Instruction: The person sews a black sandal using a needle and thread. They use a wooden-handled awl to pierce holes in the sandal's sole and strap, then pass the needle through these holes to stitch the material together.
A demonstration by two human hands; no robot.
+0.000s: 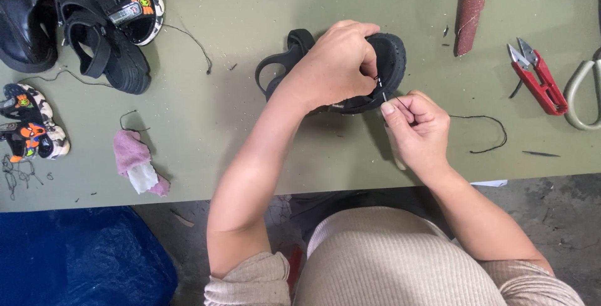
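Pinching a thin needle (380, 91) between thumb and forefinger, the right hand (418, 132) is clenched around it just beside the toe of a black sandal (391, 62). A black thread (485, 132) trails from that hand to the right and curls on the table. The left hand (335, 63) grasps the sandal from above, fingers wrapped over its front, holding it on its side near the middle of the olive-green table (250, 156); the sandal's straps stick out to the left of the wrist.

Bare table lies to the left of the sandal and between it and the near edge, which runs just below both wrists. To the right, well apart, lie red thread snips (538, 81) and, at the right edge, the pale handles of large scissors (579, 90). A roll of reddish sandpaper (469, 9) stands far right of the sandal. At the far left are more black sandals (106, 37), a camouflage-patterned sandal (31, 124) at the left edge, and a pink rag (138, 162) near the front. A blue sheet (75, 256) lies below the table at near left.
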